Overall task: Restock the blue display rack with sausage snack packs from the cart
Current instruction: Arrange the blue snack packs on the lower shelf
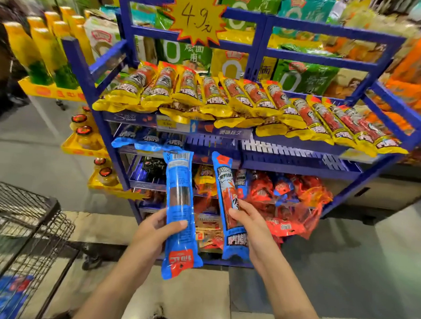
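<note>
while both arms reach out toward the blue display rack (258,28), each hand carries one long blue sausage pack. the left hand (153,231) wraps its fingers and thumb around the middle of the left blue pack (181,206), which stands nearly upright with its back side showing, barcode at the far end and a red patch at the near end. the right hand (247,221) grips the right blue pack (229,203) from its right side, fingers curled over the printed front; this pack leans a little, its far end tipped to the left. the two packs sit side by side, apart, in front of the rack's lower shelves, their far ends just below the middle shelf (289,160).

on that middle shelf, a few blue packs (147,139) already lie at the left end, and white dividers show along the bare part to the right. the top shelf is filled with a row of yellow sausage packs (231,100). lower down, red packs (287,199) are heaped on the right. a yellow starburst price sign (199,16) hangs at the top of the rack.

the wire cart (25,235) stands near left, with blue packaging (5,295) blurred inside it. yellow-capped bottles (43,48) stand on a yellow stand far left.
</note>
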Demonstrator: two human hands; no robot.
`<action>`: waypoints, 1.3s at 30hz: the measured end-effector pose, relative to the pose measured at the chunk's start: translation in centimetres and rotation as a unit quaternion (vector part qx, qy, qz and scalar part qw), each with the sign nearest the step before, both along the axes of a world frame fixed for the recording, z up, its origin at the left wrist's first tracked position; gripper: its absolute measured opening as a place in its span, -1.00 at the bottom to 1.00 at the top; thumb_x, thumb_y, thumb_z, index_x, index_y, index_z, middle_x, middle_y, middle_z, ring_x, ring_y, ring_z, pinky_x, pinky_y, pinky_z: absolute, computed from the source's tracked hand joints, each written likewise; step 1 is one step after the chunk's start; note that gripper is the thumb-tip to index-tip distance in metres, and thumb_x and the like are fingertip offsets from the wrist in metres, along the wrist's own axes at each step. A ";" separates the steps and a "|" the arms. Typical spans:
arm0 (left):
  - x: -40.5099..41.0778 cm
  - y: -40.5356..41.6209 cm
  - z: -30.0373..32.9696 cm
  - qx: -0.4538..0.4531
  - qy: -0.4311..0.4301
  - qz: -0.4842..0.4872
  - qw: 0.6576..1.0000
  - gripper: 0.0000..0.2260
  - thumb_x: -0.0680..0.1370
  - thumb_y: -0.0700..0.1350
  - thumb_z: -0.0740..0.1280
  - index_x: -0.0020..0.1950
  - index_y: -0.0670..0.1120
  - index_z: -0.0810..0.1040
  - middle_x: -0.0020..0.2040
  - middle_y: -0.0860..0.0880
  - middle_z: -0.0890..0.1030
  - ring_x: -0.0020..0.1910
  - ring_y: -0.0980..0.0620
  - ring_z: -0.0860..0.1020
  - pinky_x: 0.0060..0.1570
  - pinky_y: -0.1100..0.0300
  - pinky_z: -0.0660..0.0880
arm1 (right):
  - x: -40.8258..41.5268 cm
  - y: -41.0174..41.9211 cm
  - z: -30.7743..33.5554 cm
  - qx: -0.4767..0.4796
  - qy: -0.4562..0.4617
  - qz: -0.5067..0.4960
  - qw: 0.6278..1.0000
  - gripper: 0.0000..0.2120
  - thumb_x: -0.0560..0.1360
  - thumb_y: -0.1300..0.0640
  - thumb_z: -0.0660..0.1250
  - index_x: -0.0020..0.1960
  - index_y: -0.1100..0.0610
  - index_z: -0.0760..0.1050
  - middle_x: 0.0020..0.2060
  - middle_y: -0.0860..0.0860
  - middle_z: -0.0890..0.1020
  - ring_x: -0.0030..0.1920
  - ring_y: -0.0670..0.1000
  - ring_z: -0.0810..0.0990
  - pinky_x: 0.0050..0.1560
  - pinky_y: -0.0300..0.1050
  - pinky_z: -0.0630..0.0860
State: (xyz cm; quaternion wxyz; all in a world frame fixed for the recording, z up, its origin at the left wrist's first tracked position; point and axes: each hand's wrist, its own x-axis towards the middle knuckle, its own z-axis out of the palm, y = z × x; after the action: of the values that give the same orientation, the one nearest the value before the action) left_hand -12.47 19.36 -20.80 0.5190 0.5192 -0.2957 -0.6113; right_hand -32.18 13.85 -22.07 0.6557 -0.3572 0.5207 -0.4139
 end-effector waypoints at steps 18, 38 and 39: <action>10.4 -4.1 -0.8 0.019 -0.017 -0.017 1.000 -0.84 0.49 -0.31 0.33 0.06 -0.24 0.57 -0.15 -0.14 0.64 -0.24 -0.03 0.61 -0.30 0.22 0.58 | 14.0 -13.0 2.2 -0.070 0.199 -0.127 0.969 -0.66 0.45 0.02 0.43 0.09 0.21 0.47 0.04 0.14 0.60 0.03 0.12 0.59 0.08 0.12 0.54; 12.6 -5.4 -0.5 0.046 -0.006 -0.050 0.998 -0.79 0.48 -0.23 0.37 0.11 -0.16 0.57 -0.08 -0.15 0.68 -0.16 -0.08 0.65 -0.23 0.13 0.61 | 14.0 -14.3 0.1 -0.161 0.363 -0.084 0.914 -0.48 0.48 -0.07 0.37 0.33 0.19 0.45 0.23 0.11 0.54 0.29 0.13 0.43 0.26 0.11 0.42; 12.7 -5.4 -0.5 0.047 -0.005 -0.048 0.998 -0.79 0.48 -0.23 0.37 0.11 -0.16 0.58 -0.10 -0.13 0.68 -0.18 -0.05 0.66 -0.26 0.16 0.60 | 14.0 -14.6 -0.1 -0.157 0.374 -0.085 0.910 -0.47 0.47 -0.11 0.37 0.33 0.17 0.45 0.22 0.11 0.55 0.30 0.15 0.43 0.25 0.14 0.43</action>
State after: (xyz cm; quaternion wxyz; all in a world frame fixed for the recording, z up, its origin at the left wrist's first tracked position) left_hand 0.21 13.99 -21.31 0.4625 0.5315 -0.2940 -0.6458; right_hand -18.15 -0.71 -22.22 0.3111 -0.5384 0.6846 -0.3804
